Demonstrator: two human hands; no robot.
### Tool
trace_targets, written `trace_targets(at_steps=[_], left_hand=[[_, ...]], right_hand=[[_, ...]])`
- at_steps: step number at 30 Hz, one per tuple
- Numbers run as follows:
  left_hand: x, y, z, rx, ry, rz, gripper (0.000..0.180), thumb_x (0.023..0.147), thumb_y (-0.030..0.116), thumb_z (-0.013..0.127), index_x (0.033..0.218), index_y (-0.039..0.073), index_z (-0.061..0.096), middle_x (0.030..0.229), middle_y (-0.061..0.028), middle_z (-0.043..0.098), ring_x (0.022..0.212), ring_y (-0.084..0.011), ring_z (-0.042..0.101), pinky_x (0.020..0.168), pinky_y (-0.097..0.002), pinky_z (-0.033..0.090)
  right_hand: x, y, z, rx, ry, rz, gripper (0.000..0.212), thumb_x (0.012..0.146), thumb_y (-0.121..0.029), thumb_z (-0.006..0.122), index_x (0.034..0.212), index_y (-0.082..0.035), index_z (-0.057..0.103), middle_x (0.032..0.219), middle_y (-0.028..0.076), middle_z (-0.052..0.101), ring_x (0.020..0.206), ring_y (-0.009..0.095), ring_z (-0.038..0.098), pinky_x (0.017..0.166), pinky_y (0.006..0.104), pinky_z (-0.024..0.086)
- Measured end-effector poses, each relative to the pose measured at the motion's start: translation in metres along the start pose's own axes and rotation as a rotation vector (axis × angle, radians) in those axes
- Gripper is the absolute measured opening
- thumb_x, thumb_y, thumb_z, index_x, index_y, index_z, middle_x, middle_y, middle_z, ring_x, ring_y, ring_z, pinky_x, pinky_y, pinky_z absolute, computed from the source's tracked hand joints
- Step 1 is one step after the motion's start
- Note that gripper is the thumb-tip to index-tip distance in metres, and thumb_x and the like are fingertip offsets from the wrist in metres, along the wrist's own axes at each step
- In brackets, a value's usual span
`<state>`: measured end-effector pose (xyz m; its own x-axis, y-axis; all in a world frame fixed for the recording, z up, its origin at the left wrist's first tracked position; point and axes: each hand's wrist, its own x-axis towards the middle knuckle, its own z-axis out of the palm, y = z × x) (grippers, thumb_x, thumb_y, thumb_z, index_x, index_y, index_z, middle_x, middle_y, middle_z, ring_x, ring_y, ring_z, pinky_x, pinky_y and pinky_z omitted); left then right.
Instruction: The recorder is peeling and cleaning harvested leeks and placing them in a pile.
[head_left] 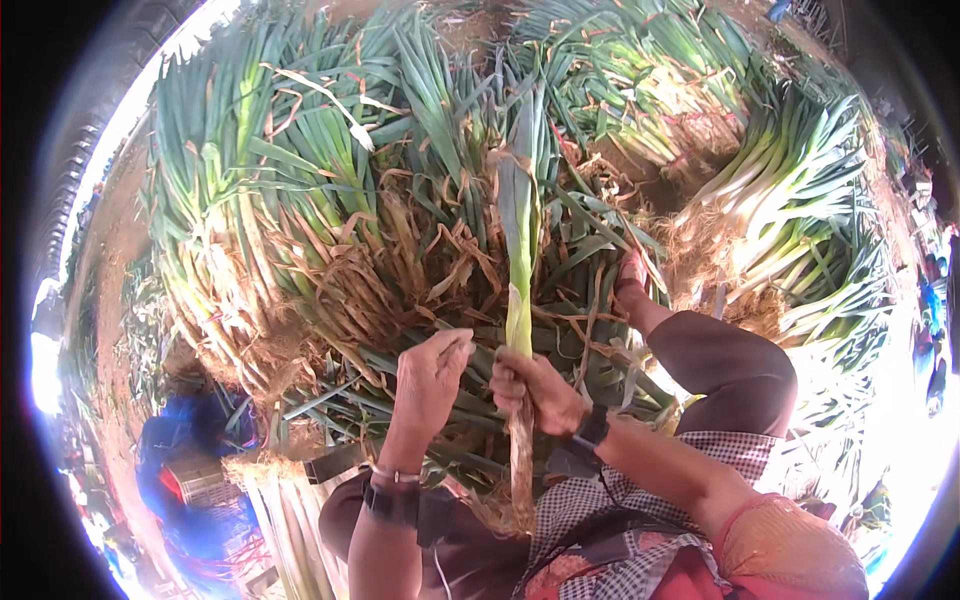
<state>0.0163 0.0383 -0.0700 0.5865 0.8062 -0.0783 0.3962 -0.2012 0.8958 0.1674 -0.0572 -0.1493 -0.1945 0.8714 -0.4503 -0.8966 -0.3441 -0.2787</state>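
My right hand (540,388) is wrapped round a leek (519,250) at its pale lower stem. The leek stands nearly upright in the picture, its green leaves pointing away from me. Its brown, dry lower end and roots hang below the fist towards my lap. Just left of the stem, my left hand (430,375) is raised with its fingers bent and pressed together. It is apart from the leek, and whatever its fingertips may pinch is hidden.
Piled leeks (240,230) with dry roots lie at the far left. More bundles (780,210) lie at the right, beside my bent leg (720,370). Loose cut leaves (470,420) cover the ground under my hands. Pale stems (290,520) and a blue bag (180,460) sit at lower left.
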Motion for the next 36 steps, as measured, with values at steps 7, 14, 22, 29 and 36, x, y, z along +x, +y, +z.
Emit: trace_targets(at_steps=[7, 14, 22, 29, 36], left_hand=[[0.021, 0.016, 0.012, -0.442, 0.128, 0.095, 0.042, 0.095, 0.029, 0.064, 0.120, -0.005, 0.060, 0.103, -0.0098, 0.066, 0.091, -0.0119, 0.060, 0.079, -0.0272, 0.049], [-0.001, 0.042, -0.019, -0.791, 0.177, 0.203, 0.045, 0.097, 0.028, 0.060, 0.131, -0.002, 0.052, 0.120, -0.0164, 0.064, 0.111, -0.0230, 0.061, 0.097, -0.0353, 0.047], [-0.019, 0.027, -0.014, -0.896, 0.241, 0.202, 0.040, 0.100, 0.030, 0.055, 0.125, -0.001, 0.058, 0.120, -0.0091, 0.064, 0.109, -0.0182, 0.059, 0.096, -0.0337, 0.046], [-0.025, 0.018, 0.011, -1.093, 0.192, 0.161, 0.041, 0.100, 0.033, 0.054, 0.128, 0.002, 0.053, 0.108, -0.0102, 0.066, 0.082, -0.0186, 0.065, 0.074, -0.0348, 0.056], [-0.016, 0.024, 0.008, -1.239, 0.323, 0.092, 0.029, 0.095, 0.031, 0.063, 0.109, 0.006, 0.059, 0.087, -0.0089, 0.066, 0.071, -0.0183, 0.064, 0.063, -0.0344, 0.060]], right_hand=[[-0.063, 0.043, 0.019, -0.398, -0.092, -0.176, 0.014, 0.094, -0.017, 0.064, 0.092, -0.007, 0.055, 0.069, -0.001, 0.054, 0.051, 0.006, 0.050, 0.043, 0.0236, 0.042], [-0.049, 0.046, 0.033, -0.781, -0.167, -0.380, 0.030, 0.095, -0.019, 0.064, 0.117, 0.000, 0.054, 0.098, 0.001, 0.060, 0.088, 0.009, 0.059, 0.079, 0.0251, 0.049], [0.000, 0.007, 0.073, -0.378, -0.072, -0.493, 0.040, 0.097, -0.032, 0.061, 0.120, 0.000, 0.058, 0.106, 0.004, 0.064, 0.098, 0.010, 0.061, 0.085, 0.0269, 0.050], [-0.026, 0.026, 0.055, -1.503, 0.191, -1.120, 0.034, 0.085, 0.006, 0.056, 0.119, 0.002, 0.057, 0.107, 0.016, 0.067, 0.101, 0.031, 0.063, 0.088, 0.0352, 0.050], [-0.015, 0.027, 0.034, -0.935, 0.026, -0.885, 0.023, 0.095, -0.002, 0.048, 0.118, -0.001, 0.053, 0.096, 0.006, 0.058, 0.091, 0.019, 0.058, 0.087, 0.0288, 0.048]])
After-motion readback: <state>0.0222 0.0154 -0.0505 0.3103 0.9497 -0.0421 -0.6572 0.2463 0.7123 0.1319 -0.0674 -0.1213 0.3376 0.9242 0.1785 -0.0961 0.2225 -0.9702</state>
